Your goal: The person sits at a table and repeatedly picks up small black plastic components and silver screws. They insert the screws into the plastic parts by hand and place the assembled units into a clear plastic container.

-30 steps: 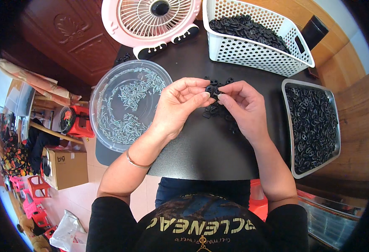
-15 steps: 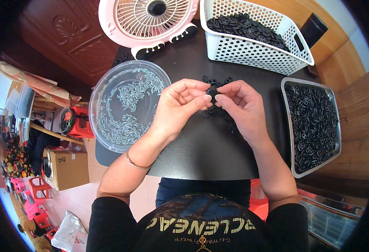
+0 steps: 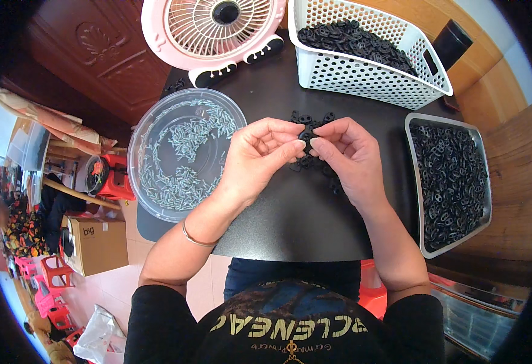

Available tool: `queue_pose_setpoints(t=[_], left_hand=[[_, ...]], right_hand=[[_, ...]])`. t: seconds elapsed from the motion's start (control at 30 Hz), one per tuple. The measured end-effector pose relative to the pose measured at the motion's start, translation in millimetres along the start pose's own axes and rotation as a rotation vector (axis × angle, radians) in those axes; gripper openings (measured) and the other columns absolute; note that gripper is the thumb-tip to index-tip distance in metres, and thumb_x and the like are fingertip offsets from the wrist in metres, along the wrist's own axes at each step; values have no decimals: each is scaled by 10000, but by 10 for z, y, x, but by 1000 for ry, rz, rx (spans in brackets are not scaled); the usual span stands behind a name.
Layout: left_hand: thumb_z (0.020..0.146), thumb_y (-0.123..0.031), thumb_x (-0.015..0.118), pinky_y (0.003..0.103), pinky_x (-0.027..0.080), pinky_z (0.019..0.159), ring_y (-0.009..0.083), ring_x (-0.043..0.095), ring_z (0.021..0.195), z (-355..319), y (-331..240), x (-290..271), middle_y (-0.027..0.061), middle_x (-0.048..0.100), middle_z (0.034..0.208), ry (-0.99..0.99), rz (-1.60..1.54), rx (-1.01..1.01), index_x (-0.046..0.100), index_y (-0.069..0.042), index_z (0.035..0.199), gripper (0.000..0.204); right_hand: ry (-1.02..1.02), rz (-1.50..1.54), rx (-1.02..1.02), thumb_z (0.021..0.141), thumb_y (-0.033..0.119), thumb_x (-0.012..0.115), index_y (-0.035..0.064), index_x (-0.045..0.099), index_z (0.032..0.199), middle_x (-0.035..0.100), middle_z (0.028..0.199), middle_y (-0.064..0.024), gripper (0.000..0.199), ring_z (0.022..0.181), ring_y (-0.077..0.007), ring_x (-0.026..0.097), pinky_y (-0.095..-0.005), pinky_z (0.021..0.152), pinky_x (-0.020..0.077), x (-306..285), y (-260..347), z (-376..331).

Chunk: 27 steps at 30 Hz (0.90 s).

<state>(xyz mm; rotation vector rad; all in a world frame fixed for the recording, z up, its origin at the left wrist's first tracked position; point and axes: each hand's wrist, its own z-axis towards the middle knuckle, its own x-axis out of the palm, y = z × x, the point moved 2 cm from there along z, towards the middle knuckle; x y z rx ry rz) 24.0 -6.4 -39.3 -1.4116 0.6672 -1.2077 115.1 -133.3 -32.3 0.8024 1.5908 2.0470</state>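
Between my two hands, over the dark table, is a small black plastic piece (image 3: pixel 306 138). My left hand (image 3: pixel 264 151) pinches its left side with thumb and fingertips. From the right, my right hand (image 3: pixel 349 151) pinches the same piece. My fingertips cover much of it, so its full shape is hidden. A small heap of black plastic pieces (image 3: pixel 328 117) lies on the table just beyond and beneath my hands. To the left of my left hand stands a round clear tub (image 3: pixel 133 159) with many short, thin silvery pins (image 3: pixel 184 142) in it.
A white perforated basket (image 3: pixel 363 85) of black pieces stands at the far right, beside a black cylinder (image 3: pixel 452 43). A metal tray (image 3: pixel 424 233) of black two-holed pieces lies at right. A pink fan (image 3: pixel 184 54) stands at the back. A person (image 3: pixel 26 224) sits at far left.
Both hands have dipped very slightly toward me, still pinching the black piece. The tub, basket and tray stay where they were.
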Motion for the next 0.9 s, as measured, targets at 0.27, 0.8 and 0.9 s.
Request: queue_pose_setpoints(t=[0.27,0.8,0.9], left_hand=[[778,3,601,191,472,648,75,582,724,-10,-31,17,56,623,816,-6,43,17,572,7,972,196],[779,21,591,195,478,654,84,590,742,-27,-40,4,67,628,838,21,32,-9,580,15,967,188],[781,19,589,204,480,671,96,595,753,-24,-37,9,73,630,851,16,-20,-37,582,11,975,194]], right_hand=[[0,6,16,780,1,592,-6,543,879,599,805,-65,111,720,-83,573,-206,663,471,4,13,-4],[19,54,25,788,9,589,-6,546,882,608,799,-76,105,722,-99,589,-215,659,485,8,-26,-19],[60,35,8,802,4,565,-9,535,918,608,824,-80,121,743,-112,592,-220,684,486,-11,-16,-12]])
